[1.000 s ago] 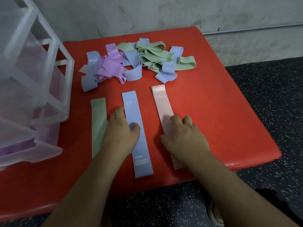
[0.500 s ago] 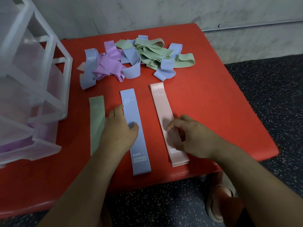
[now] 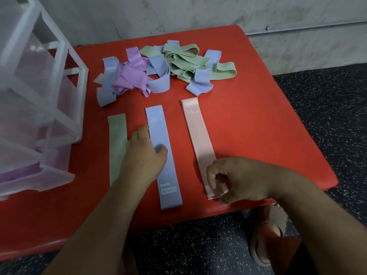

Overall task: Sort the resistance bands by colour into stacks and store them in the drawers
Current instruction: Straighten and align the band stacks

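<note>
Lying flat on the red desk (image 3: 248, 126) toward its near edge are three strips, side by side and apart: green band (image 3: 117, 135) at left, blue band (image 3: 156, 120) marked 20 LB in the middle, pink band (image 3: 198, 132) marked 15 LB at right, layered at its near end.
Left grip (image 3: 145, 157): fingers relaxed, resting between green and blue, thumb pressing on the blue band's middle.
Right grip (image 3: 244, 179): fingers curled, pinching the pink band's near end at the desk edge.
Far side: unsorted heap (image 3: 158, 70) of blue, purple and green bands, tangled.
Far left: translucent drawer unit (image 3: 39, 96) on the desk, purple showing in a lower drawer.
Below: speckled dark floor (image 3: 327, 116), one sandalled foot (image 3: 266, 241).
</note>
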